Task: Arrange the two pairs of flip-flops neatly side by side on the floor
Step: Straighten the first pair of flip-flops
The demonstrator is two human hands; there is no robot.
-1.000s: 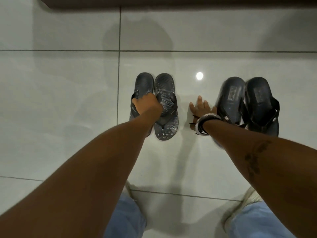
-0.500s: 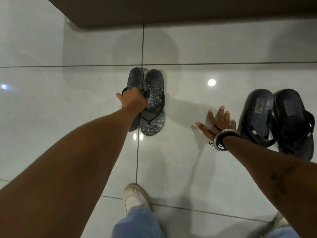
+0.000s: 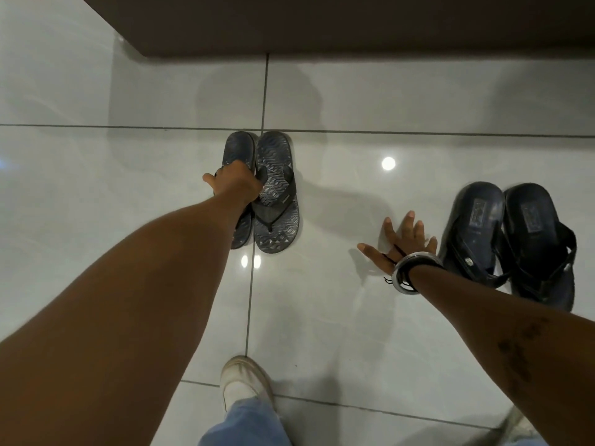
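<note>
A pair of grey wave-patterned flip-flops (image 3: 275, 191) lies side by side on the glossy white tile floor (image 3: 128, 194), heels away from me. My left hand (image 3: 236, 185) is closed around the straps of this pair, mostly on the left one. To the right lies a pair of plain black flip-flops (image 3: 508, 239), also side by side, angled slightly. My right hand (image 3: 402, 243) rests flat on the floor with fingers spread, just left of the black pair, holding nothing. A metal bangle sits on that wrist.
A dark brown furniture base or skirting (image 3: 322, 24) runs along the top of the view. My white shoe (image 3: 244, 381) and jeans leg stand on the floor at the bottom centre. Ceiling light glare spots (image 3: 388, 163) show on the tiles.
The grey pair, gripped by my left hand, has slid left and away from the black pair, widening the gap. My right hand stays flat on the floor; the view has shifted left.
</note>
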